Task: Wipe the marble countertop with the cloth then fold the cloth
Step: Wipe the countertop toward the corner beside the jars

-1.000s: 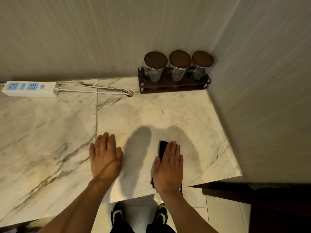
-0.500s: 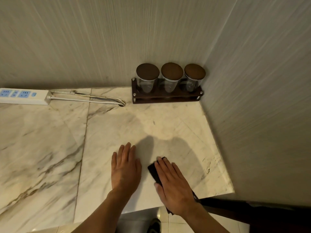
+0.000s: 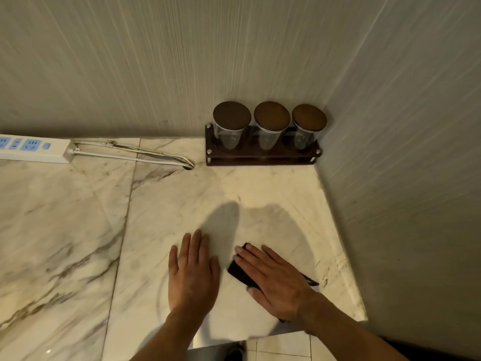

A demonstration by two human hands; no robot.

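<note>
A small dark cloth (image 3: 238, 270) lies flat on the marble countertop (image 3: 161, 212) near its front right corner. My right hand (image 3: 273, 278) presses flat on top of the cloth, fingers pointing up and left, and covers most of it. Only the cloth's left edge and a thin strip at the right show. My left hand (image 3: 191, 272) rests palm down on the bare marble just left of the cloth, fingers together, holding nothing.
A dark wooden rack (image 3: 261, 155) with three lidded glass jars stands in the back right corner. A white power strip (image 3: 33, 148) and its cable (image 3: 145, 155) lie along the back wall at left. Walls close the back and right sides.
My right hand has turned to point up-left and slid the cloth slightly leftward. My left hand moved right, closer to the cloth. The view shifted down and left.
</note>
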